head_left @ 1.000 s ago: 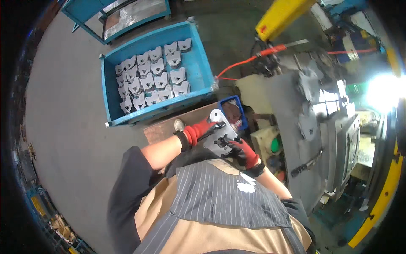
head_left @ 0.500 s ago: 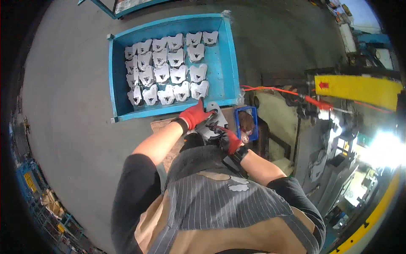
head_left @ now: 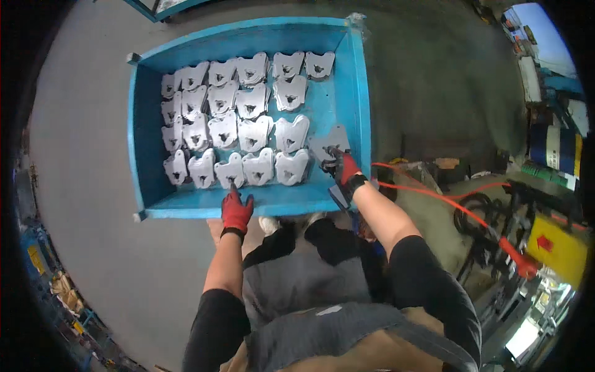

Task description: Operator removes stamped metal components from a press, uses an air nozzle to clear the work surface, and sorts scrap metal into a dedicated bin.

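Inside the blue metal bin [head_left: 248, 206] stand rows of stacked grey metal plates [head_left: 291, 168], each flat and notched with a hole. My right hand [head_left: 344, 168], in a red and black glove, grips a single metal plate [head_left: 335, 137] by its near part, over the bin's right end. My left hand [head_left: 237, 211], gloved alike, reaches over the bin's near wall with its fingers apart. Its forefinger is at the near edge of a front-row stack [head_left: 230, 168]; whether it touches is hard to tell. Nothing shows in that hand.
The bin's raised walls surround the stacks, with corner posts [head_left: 137, 216]. An orange-red cable [head_left: 427, 191] runs along the right toward a yellow machine part [head_left: 556, 251]. My shoes [head_left: 269, 225] stand close to the bin's near wall. Another blue frame [head_left: 162, 8] is at the far edge.
Both hands were together on a metal plate at the bin's near side. They have parted: the right has carried the plate over the bin, the left has let go and moved left.
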`<state>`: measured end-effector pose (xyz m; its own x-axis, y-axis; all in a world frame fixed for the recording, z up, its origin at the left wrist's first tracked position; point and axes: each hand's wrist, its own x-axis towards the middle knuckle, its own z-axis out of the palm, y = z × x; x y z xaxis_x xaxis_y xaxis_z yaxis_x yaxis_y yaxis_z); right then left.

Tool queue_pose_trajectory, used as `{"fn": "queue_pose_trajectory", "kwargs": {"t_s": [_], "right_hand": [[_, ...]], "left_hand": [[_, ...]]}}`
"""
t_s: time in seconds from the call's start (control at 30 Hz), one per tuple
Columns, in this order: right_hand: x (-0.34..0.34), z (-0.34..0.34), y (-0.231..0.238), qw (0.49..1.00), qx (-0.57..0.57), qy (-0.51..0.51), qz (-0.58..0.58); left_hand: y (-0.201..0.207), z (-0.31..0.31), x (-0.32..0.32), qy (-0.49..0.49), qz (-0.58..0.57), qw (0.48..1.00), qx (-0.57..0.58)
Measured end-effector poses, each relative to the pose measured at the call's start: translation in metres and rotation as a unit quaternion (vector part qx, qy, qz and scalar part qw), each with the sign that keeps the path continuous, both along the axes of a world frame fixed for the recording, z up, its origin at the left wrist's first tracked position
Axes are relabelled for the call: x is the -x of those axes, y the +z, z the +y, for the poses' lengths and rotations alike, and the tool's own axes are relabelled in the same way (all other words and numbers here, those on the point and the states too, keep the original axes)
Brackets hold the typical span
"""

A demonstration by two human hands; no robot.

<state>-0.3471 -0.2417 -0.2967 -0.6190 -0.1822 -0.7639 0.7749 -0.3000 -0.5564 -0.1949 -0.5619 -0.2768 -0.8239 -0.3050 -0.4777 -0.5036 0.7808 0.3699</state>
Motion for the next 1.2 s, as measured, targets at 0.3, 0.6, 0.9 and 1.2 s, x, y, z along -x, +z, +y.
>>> {"fn": "queue_pose_trajectory", "kwargs": {"t_s": [0.3,0.6,0.9,1.2], "right_hand": [[0.139,-0.011,-0.18,0.991,-0.015,-0.131,0.01],[0.195,-0.026,-0.302,0.979,0.028,-0.203,-0.01],[0.177,-0.008,-0.362,0.948,-0.252,-0.041,0.189],[0.171,-0.007,-0.343,0.98,-0.126,-0.145,0.046]], "left_hand": [[-0.076,0.0,-0.01,-0.16,0.091,0.983,-0.027],[-0.068,0.0,0.015,-0.162,-0.037,0.982,-0.095],[-0.065,0.002,0.029,-0.188,-0.032,0.977,-0.094],[-0.067,0.001,0.036,-0.185,-0.063,0.975,-0.107]]}}
